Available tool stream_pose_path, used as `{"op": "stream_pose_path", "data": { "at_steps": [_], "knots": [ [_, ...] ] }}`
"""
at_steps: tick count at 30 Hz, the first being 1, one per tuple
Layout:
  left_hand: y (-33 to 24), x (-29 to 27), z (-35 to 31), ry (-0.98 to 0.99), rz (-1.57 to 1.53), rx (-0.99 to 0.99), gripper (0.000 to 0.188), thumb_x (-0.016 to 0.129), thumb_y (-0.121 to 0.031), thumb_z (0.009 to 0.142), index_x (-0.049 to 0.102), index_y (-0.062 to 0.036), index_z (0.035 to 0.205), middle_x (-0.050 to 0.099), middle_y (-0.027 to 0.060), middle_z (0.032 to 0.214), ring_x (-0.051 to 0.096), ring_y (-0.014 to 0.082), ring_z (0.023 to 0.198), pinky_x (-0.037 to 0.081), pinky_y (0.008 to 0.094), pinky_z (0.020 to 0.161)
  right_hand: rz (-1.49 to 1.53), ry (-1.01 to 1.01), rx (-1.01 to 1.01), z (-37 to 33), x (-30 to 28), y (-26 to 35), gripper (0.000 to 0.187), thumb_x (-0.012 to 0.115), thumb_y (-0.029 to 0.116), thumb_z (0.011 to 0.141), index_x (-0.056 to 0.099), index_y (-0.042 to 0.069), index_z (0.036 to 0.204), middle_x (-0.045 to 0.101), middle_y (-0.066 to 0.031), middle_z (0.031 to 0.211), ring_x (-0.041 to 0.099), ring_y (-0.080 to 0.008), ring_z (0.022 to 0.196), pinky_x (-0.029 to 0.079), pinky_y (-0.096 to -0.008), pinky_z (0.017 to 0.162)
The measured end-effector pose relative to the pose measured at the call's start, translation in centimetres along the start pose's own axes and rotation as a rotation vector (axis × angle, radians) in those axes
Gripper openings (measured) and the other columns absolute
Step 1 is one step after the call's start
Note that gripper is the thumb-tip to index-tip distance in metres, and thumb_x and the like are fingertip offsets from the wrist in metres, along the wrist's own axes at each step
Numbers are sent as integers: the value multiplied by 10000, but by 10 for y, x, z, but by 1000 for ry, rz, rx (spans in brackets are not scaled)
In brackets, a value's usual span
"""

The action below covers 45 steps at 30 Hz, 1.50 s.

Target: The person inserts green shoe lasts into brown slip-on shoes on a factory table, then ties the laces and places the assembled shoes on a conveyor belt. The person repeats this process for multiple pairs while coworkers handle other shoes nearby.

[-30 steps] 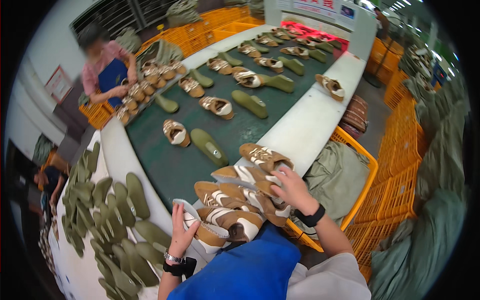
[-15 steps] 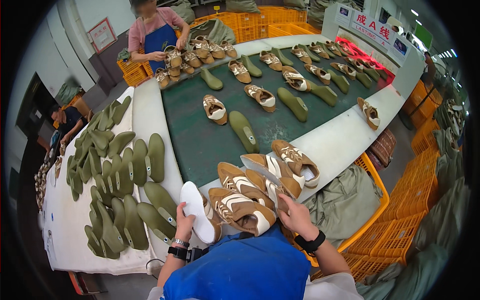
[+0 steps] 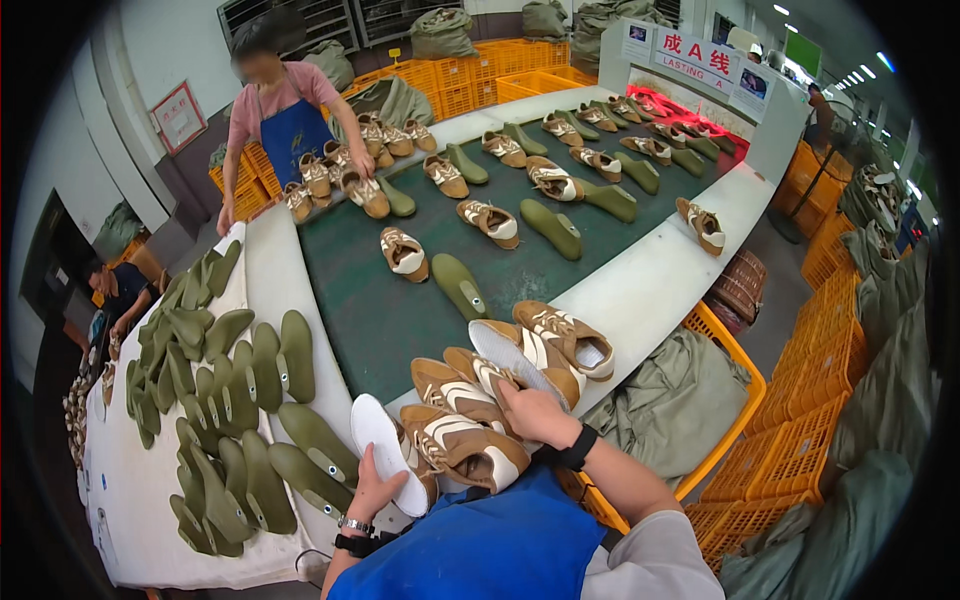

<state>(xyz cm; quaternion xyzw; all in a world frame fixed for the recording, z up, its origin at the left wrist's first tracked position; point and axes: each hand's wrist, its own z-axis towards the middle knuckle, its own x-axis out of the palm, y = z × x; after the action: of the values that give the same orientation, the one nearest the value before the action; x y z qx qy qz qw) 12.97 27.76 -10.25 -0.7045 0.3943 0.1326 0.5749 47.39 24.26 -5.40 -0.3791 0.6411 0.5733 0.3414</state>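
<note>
Several brown-and-white sneakers are bunched together in front of me at the near edge of the table. My left hand (image 3: 377, 484) grips a sneaker tipped on its side, its white sole (image 3: 378, 437) facing left. Across the bunch, my right hand (image 3: 541, 413) closes on a brown sneaker (image 3: 477, 368); its fingertips are partly hidden among the shoes. Between my hands lies a laced sneaker (image 3: 462, 443) with its opening toward me. Beyond my right hand are a sneaker with a grey sole (image 3: 515, 358) showing and another upright sneaker (image 3: 567, 338).
Green shoe lasts (image 3: 262, 370) cover the white cloth-topped table at left. More sneakers and lasts lie on the green conveyor (image 3: 370, 330). A co-worker in a blue apron (image 3: 297, 135) stands at far left. An orange crate (image 3: 742, 372) with grey-green cloth is at right.
My right hand has shifted left and inward over the bunched sneakers. The co-worker has leaned in and set a sneaker beside a last on the conveyor. My view has shifted slightly.
</note>
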Motion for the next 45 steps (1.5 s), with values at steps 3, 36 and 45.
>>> {"op": "stream_pose_path", "data": {
  "at_steps": [3,36,45],
  "knots": [
    [0,6,5,1,-88,8,960,744,-351,743,211,14,1453,306,288,1416,342,400,1316,322,425,1088,96,-151,-46,-8,-11,-22,434,578,177,820,516,45,1229,656,-195,838,628,-402,810,501,-472,706],
    [29,-103,4,154,-1437,98,580,457,-51,944,255,-67,1488,412,96,1439,450,198,1273,386,323,1046,-324,89,12,9,64,113,804,790,347,682,421,199,1380,503,-221,1121,595,-370,919,542,-444,700],
    [39,-144,4,321,-1355,118,578,435,-155,943,245,-66,1481,404,136,1432,437,283,1291,353,392,1085,-86,-238,115,22,120,88,509,580,87,772,523,202,1264,488,-211,1243,537,-402,1032,510,-471,785]
  ]
}}
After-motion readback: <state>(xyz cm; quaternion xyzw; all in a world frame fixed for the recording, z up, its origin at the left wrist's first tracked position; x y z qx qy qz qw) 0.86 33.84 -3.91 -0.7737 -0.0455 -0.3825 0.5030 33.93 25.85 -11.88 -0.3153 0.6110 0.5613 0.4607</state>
